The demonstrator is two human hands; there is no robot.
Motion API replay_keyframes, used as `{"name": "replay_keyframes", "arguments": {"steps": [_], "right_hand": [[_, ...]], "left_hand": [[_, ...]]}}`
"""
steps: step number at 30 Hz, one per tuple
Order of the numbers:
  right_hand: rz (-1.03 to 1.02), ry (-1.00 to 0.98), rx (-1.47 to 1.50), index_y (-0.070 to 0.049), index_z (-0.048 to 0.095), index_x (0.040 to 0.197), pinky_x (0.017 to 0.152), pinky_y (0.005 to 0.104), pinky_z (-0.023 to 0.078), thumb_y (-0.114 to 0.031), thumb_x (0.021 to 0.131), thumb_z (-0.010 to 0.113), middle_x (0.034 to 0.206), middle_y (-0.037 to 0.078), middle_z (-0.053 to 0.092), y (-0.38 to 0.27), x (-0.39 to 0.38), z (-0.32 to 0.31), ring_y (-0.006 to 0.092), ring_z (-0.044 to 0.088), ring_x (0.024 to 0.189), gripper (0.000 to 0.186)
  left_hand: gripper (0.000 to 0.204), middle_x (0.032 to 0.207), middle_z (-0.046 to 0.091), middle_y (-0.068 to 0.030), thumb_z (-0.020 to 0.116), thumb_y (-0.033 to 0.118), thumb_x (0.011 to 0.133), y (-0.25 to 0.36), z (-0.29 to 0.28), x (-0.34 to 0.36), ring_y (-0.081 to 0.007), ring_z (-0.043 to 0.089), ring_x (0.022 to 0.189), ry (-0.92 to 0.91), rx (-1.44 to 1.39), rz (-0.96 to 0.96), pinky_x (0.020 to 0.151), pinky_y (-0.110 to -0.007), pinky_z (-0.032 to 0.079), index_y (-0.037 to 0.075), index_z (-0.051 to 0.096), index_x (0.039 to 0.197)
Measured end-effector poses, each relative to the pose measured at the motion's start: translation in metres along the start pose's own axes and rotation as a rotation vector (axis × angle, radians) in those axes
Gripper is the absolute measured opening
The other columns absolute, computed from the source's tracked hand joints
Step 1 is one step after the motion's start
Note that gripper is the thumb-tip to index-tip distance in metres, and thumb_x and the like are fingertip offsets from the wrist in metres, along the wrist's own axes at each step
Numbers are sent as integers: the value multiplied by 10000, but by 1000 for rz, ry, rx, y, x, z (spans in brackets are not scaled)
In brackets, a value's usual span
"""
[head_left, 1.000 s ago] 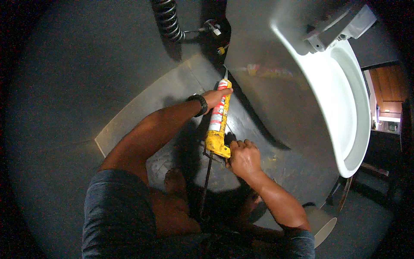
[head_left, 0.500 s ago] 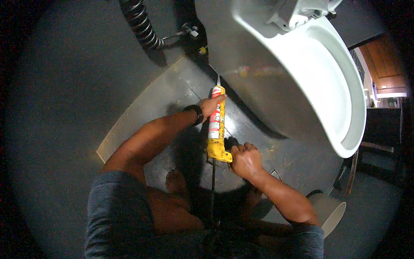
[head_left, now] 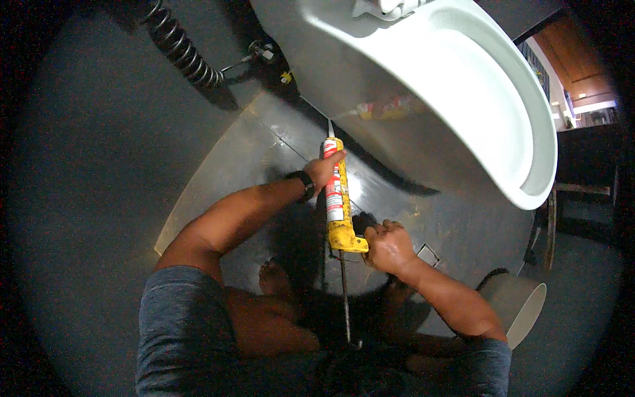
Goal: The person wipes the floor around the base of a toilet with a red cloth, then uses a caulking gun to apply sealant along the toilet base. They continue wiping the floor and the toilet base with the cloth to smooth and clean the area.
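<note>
A yellow caulking gun (head_left: pixel 348 239) holds a white and red sealant cartridge (head_left: pixel 334 188), its nozzle (head_left: pixel 330 127) aimed away from me. My left hand (head_left: pixel 323 171) is closed round the cartridge barrel. Around the handle at the back end, my right hand (head_left: pixel 389 247) is closed, hiding most of the trigger. The thin metal plunger rod (head_left: pixel 346 301) sticks out toward me. The nozzle tip is close to the dark line where the glossy side of a white toilet-like fixture (head_left: pixel 476 92) meets the grey tiled floor (head_left: pixel 218 178). I cannot tell whether it touches.
A coiled hose (head_left: pixel 182 53) hangs at upper left beside a small metal valve (head_left: pixel 261 51). A square floor drain (head_left: pixel 428 255) lies beyond my right wrist. At lower right are a round pale container (head_left: pixel 527 317) and a dark stand (head_left: pixel 551 228).
The fixture and hose have shifted left and up in the view. The gun sits slightly lower, its back end further right, with both hands keeping their grip.
</note>
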State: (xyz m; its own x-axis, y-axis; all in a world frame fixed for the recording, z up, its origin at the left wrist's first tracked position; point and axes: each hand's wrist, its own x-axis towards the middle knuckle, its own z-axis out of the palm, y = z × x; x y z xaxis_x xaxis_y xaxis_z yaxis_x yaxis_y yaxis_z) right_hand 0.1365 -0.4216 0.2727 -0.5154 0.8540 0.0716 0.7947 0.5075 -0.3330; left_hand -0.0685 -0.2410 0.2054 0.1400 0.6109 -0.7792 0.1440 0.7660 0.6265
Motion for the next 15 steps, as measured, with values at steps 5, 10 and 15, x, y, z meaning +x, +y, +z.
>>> {"name": "replay_keyframes", "arguments": {"steps": [5,10,15], "right_hand": [[-13,2,-12,-73,591,778,717,424,538,-283,589,790,762,120,657,1,0,2,318,642,745,345],[9,-55,10,-78,596,773,712,426,536,-269,586,780,774,111,661,1,-1,3,314,641,749,325],[14,-49,-10,-89,600,766,717,420,537,-271,584,771,769,92,655,2,0,0,299,645,768,309]], "left_hand": [[641,875,710,-103,650,631,877,-8,-4,8,-251,697,704,-50,-5,33,786,-443,555,25,605,1083],[611,871,706,-101,638,606,899,-9,-7,20,-250,693,704,-28,73,-16,767,-431,555,21,609,1069],[502,817,685,-73,601,538,949,-11,-8,26,-225,679,663,21,116,-50,692,-388,562,42,611,1024]]}}
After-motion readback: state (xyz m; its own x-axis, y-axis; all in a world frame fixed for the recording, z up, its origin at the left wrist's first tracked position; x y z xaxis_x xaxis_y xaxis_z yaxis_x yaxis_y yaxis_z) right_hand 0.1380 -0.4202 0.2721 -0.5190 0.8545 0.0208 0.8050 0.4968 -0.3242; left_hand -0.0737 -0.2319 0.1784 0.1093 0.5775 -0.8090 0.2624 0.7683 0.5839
